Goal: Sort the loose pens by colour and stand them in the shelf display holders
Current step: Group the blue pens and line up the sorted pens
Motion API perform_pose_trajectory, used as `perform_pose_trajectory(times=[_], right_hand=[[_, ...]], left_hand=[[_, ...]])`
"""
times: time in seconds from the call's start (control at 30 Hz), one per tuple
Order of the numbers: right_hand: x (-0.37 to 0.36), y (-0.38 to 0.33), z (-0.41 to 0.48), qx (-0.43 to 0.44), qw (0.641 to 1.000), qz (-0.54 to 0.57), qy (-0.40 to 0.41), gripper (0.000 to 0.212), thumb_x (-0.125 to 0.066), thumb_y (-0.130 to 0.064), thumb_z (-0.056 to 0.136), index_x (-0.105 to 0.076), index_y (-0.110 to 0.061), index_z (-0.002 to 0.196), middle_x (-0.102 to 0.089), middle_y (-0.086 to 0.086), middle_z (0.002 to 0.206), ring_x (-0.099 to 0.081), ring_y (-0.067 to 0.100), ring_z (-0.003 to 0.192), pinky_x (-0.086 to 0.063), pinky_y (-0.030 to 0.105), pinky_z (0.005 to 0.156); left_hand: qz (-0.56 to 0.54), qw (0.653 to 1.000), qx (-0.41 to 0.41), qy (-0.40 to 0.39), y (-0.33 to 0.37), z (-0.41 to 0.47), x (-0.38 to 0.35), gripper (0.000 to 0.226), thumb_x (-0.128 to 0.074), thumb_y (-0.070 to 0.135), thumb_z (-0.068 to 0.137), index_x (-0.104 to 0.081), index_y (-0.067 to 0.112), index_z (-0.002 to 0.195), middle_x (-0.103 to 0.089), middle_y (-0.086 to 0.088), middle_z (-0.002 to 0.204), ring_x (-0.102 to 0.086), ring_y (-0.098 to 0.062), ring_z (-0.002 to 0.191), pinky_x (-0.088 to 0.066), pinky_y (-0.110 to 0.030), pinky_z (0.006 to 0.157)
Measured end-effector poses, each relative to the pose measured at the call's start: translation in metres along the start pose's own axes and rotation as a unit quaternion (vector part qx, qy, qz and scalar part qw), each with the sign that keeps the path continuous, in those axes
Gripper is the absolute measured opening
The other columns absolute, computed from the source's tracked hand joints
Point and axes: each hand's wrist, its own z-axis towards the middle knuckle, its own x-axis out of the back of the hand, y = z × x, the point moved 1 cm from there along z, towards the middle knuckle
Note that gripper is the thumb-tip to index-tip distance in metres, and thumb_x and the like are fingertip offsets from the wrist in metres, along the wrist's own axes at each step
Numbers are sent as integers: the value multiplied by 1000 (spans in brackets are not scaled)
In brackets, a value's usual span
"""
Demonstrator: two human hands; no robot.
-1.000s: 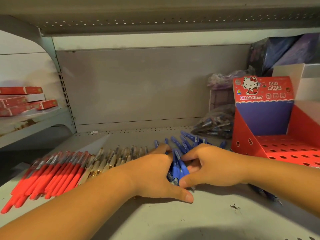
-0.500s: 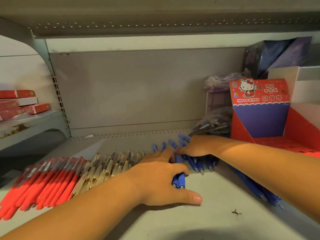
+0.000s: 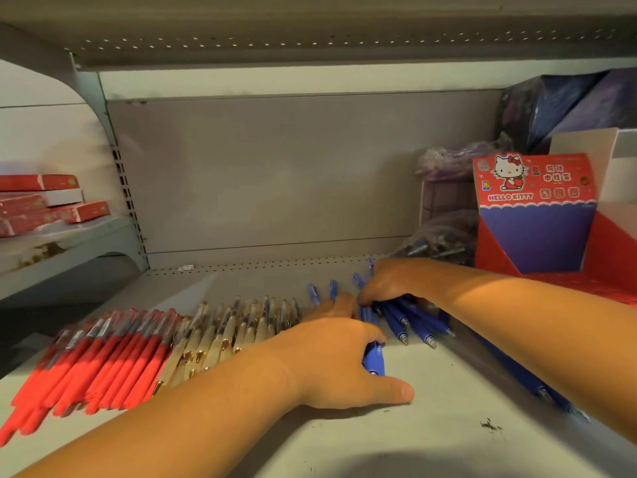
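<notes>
Three groups of pens lie in a row on the grey shelf (image 3: 344, 443): red pens (image 3: 103, 360) at the left, cream and gold pens (image 3: 224, 329) in the middle, blue pens (image 3: 406, 322) at the right. My left hand (image 3: 331, 357) lies over a bunch of blue pens, fingers curled round them, thumb stretched out on the shelf. Farther back, my right hand (image 3: 389, 281) curls its fingers down onto the fanned blue pens. More blue pens (image 3: 537, 384) show under my right forearm. The red and blue Hello Kitty display holder (image 3: 537, 236) stands at the right.
Clear bags of pens (image 3: 444, 236) sit behind the right hand, against the back panel. Flat red boxes (image 3: 41, 201) are stacked on the neighbouring shelf at the left. A dark purple package (image 3: 568, 105) and a white box (image 3: 586, 143) stand behind the holder. Another shelf hangs close overhead.
My right hand left the bunch it shared with my left hand and moved back and right onto the fanned blue pens. My left hand stays on its bunch.
</notes>
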Motion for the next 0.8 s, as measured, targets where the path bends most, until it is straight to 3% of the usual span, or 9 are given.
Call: perform_pose_trajectory(times=[0.13, 0.3, 0.37, 0.43, 0.57, 0.63, 0.73, 0.8], right_hand=[[-4, -1, 0, 12, 1000, 1, 29, 16, -64, -33, 83, -57, -21, 75, -63, 1, 66, -59, 16, 56, -45, 25, 52], [-7, 4, -3, 34, 998, 51, 24, 14, -61, -23, 84, -63, -16, 95, -67, 6, 72, -62, 22, 62, -50, 28, 61], [-6, 8, -7, 43, 996, 73, 22, 5, -58, -17, 85, -56, -20, 83, -68, 8, 70, -63, 23, 60, -54, 32, 63], [-5, 10, -15, 45, 996, 76, 2, 20, -55, -16, 87, -49, -25, 70, -66, 7, 57, -61, 23, 51, -56, 35, 66], [-9, 18, -36, 34, 992, 117, -23, 15, -54, -10, 82, -55, -9, 66, -54, 4, 41, -51, 21, 37, -46, 22, 44], [-14, 21, -49, 43, 987, 148, -38, 9, -54, -7, 81, -54, -8, 72, -50, 3, 40, -47, 18, 34, -43, 21, 41], [-19, 24, -69, 61, 978, 185, -77, 10, -56, -13, 87, -53, -11, 77, -50, -2, 38, -47, 13, 31, -42, 18, 39], [-18, 27, -80, 66, 965, 234, -103, 16, -58, -23, 93, -56, -12, 80, -55, -3, 44, -51, 11, 35, -43, 18, 40]], left_hand=[[-12, 1000, -5, -13, -2, -1, 1, 72, -66, 76, 71, -56, 29, 124, -35, 10, 104, -43, -16, 98, -45, -31, 86], [0, 1000, -4, 18, -1, 0, -1, 67, -65, 75, 73, -60, 26, 119, -39, 5, 105, -46, -17, 94, -47, -32, 85], [1, 1000, 4, 27, -2, 0, -3, 71, -64, 77, 71, -59, 26, 121, -38, 5, 107, -48, -18, 96, -46, -30, 83], [1, 999, 13, 37, -3, 1, -5, 75, -64, 79, 70, -58, 27, 123, -38, 4, 110, -50, -19, 98, -44, -28, 80], [3, 998, 15, 60, -3, 4, -9, 69, -62, 81, 70, -60, 29, 117, -39, 6, 108, -49, -16, 95, -44, -27, 78], [-6, 998, 6, 70, -4, 5, -11, 65, -62, 80, 71, -58, 36, 118, -36, 9, 107, -45, -14, 94, -38, -23, 77], [-15, 997, -3, 82, -4, 6, -10, 70, -64, 78, 71, -49, 40, 129, -30, 11, 105, -38, -11, 91, -31, -17, 73], [-16, 996, 2, 86, -4, 6, -10, 82, -63, 80, 68, -39, 41, 136, -28, 13, 103, -33, -10, 93, -31, -19, 80]])
